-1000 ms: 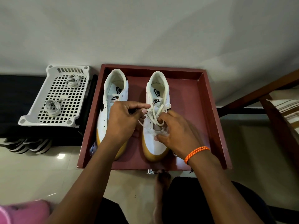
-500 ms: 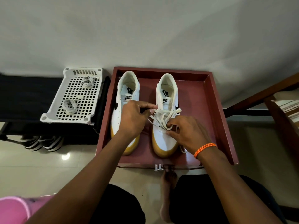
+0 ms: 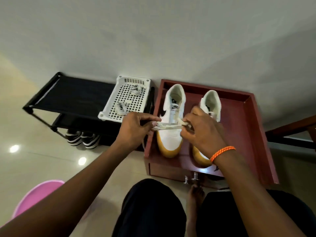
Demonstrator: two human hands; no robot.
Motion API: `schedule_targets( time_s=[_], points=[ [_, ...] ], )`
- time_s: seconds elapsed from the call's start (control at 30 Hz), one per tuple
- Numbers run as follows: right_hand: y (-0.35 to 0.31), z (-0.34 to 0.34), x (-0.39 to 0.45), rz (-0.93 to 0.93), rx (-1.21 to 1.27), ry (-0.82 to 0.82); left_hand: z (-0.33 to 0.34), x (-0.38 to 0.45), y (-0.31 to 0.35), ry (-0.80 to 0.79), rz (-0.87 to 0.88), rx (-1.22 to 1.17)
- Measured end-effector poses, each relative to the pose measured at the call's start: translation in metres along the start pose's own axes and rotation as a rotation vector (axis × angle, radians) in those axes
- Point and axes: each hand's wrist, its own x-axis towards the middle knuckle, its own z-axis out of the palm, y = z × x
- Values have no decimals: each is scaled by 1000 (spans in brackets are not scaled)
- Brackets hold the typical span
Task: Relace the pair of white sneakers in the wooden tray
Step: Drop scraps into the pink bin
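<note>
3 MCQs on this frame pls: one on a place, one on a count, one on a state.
1. Where is the white basket?
A. on the black rack
B. inside the wooden tray
C. on the floor

2. How many lace bundles lie in the basket?
A. one
B. two
C. four

3. What is the left hand doing?
A. resting flat on the floor
B. pinching a white lace
C. lifting a sneaker

Key: 1 A, it sits on the black rack, left of the wooden tray. 2 B, two bundles. 3 B, the white lace stretches taut to the right hand.
</note>
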Motion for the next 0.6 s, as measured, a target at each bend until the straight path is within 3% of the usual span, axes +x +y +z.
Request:
schedule_targets(
  time_s=[0.13, 0.37, 0.6],
  points=[
    [-69, 12, 18, -86, 38, -78, -67, -36, -9, 52, -19, -25],
    [-192, 52, 45, -192, 485, -383, -187, -114, -47, 152, -156, -6],
    [-299, 137, 43, -166, 781, -674, -252, -197, -105, 395, -346, -99]
  ],
)
